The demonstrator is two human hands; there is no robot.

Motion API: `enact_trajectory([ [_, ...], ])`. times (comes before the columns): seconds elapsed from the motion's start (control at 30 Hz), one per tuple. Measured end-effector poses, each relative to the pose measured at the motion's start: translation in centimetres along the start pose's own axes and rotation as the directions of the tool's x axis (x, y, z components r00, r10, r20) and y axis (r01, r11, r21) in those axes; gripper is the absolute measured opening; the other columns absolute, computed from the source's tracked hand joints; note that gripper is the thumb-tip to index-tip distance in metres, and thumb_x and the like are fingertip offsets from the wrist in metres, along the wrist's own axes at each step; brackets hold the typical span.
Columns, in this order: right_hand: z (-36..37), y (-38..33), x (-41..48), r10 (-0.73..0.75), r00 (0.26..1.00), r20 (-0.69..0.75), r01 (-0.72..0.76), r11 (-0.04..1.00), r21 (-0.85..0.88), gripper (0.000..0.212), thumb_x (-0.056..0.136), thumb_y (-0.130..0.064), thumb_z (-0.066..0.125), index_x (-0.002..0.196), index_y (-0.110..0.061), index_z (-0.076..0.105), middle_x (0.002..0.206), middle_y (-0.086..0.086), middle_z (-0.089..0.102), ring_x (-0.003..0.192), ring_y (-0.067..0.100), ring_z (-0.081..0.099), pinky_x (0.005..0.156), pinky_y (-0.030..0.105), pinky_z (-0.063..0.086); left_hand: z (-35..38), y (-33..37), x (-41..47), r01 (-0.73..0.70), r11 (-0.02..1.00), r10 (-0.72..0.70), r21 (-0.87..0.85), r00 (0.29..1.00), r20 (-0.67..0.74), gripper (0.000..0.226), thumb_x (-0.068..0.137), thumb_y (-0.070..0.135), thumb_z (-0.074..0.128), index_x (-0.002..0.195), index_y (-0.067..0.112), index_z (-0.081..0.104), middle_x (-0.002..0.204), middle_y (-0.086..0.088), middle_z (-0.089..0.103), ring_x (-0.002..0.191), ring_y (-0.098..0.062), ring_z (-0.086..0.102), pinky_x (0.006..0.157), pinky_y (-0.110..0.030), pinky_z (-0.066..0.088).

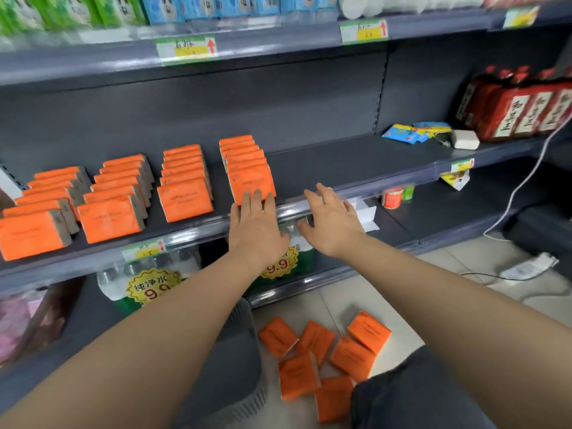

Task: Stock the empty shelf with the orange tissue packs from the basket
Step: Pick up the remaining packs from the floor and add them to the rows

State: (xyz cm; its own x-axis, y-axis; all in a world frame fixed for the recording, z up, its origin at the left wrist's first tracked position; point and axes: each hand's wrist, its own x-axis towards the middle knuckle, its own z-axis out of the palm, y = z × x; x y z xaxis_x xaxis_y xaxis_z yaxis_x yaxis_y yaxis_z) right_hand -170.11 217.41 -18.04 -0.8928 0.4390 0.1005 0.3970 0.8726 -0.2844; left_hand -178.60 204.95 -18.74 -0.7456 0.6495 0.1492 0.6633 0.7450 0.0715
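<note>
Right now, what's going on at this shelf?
A person is stocking the grey shelf with orange tissue packs; four rows already stand on it. The left hand touches the front pack of the rightmost row with straight fingers, while the right hand hovers open over the shelf edge beside it, holding nothing. Several loose packs lie on the floor next to the grey basket.

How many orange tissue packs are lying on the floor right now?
6 on the floor beside the basket: one pack at back left, others back middle, back right, centre right, front left, nearest. The knee may hide more.
</note>
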Motion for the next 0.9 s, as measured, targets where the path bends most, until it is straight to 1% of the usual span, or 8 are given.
enact_trajectory([
  [0.13,1.9,0.9,-1.2,0.044,0.999,0.019,-0.044,0.999,-0.002,0.066,0.095,-0.040,0.044,0.150,-0.020,0.015,0.160,0.005,0.004,0.147,0.021,0.005,0.119,0.047,0.009,3.2,0.3,-0.6,-0.048,0.999,0.049,-0.016,0.996,0.079,0.080,0.093,0.042,0.048,0.154,0.014,0.006,0.162,-0.009,-0.002,0.149,-0.026,-0.009,0.121,-0.045,-0.002],
  [0.33,6.0,3.6,-4.6,0.128,0.983,0.134,-0.121,0.991,-0.062,0.068,0.094,-0.039,0.045,0.151,-0.019,0.013,0.160,0.006,0.003,0.148,0.022,0.001,0.119,0.047,0.008,9.0,1.1,-2.4,-0.133,0.989,0.143,-0.064,0.974,0.176,0.083,0.089,0.038,0.054,0.154,0.014,0.008,0.162,-0.010,0.004,0.149,-0.027,-0.005,0.121,-0.047,0.001],
  [0.4,7.5,4.5,-5.9,0.154,0.972,0.178,-0.144,0.987,-0.070,0.068,0.094,-0.039,0.044,0.151,-0.020,0.012,0.160,0.005,0.002,0.148,0.022,0.000,0.119,0.047,0.007,11.0,1.5,-3.0,-0.151,0.986,0.162,-0.069,0.967,0.195,0.082,0.090,0.039,0.052,0.154,0.013,0.007,0.162,-0.011,0.005,0.149,-0.028,-0.003,0.121,-0.048,0.004],
  [0.53,10.8,6.4,-8.3,0.204,0.937,0.284,-0.182,0.978,-0.101,0.070,0.094,-0.038,0.045,0.151,-0.020,0.010,0.161,0.004,-0.001,0.148,0.021,-0.003,0.119,0.046,0.005,15.0,2.3,-4.3,-0.186,0.980,0.199,-0.074,0.943,0.267,0.082,0.091,0.042,0.050,0.154,0.013,0.006,0.162,-0.012,0.002,0.150,-0.029,-0.004,0.121,-0.047,0.002],
  [0.7,15.9,8.2,-10.1,0.219,0.906,0.363,-0.201,0.976,-0.087,0.069,0.092,-0.034,0.047,0.151,-0.019,0.013,0.161,0.005,0.004,0.148,0.022,0.002,0.119,0.046,0.008,19.6,2.5,-6.0,-0.190,0.976,0.217,-0.108,0.904,0.369,0.079,0.092,0.039,0.048,0.154,0.012,0.007,0.162,-0.011,0.004,0.150,-0.027,-0.003,0.120,-0.044,0.001],
  [0.8,19.1,8.8,-11.2,0.222,0.900,0.375,-0.197,0.975,-0.103,0.069,0.091,-0.034,0.049,0.150,-0.018,0.017,0.160,0.006,0.010,0.147,0.022,0.010,0.117,0.045,0.014,21.8,2.0,-7.0,-0.172,0.978,0.205,-0.114,0.874,0.440,0.080,0.090,0.041,0.050,0.153,0.012,0.010,0.160,-0.012,0.012,0.149,-0.027,0.006,0.120,-0.043,0.007],
  [0.9,22.5,9.4,-11.8,0.207,0.877,0.435,-0.175,0.978,-0.113,0.072,0.089,-0.035,0.050,0.150,-0.017,0.016,0.160,0.007,0.010,0.147,0.020,0.010,0.116,0.042,0.015,24.6,1.5,-7.7,-0.144,0.982,0.184,-0.120,0.866,0.465,0.073,0.089,0.045,0.050,0.148,0.011,0.023,0.150,-0.013,0.033,0.140,-0.028,0.028,0.114,-0.038,0.021],
])
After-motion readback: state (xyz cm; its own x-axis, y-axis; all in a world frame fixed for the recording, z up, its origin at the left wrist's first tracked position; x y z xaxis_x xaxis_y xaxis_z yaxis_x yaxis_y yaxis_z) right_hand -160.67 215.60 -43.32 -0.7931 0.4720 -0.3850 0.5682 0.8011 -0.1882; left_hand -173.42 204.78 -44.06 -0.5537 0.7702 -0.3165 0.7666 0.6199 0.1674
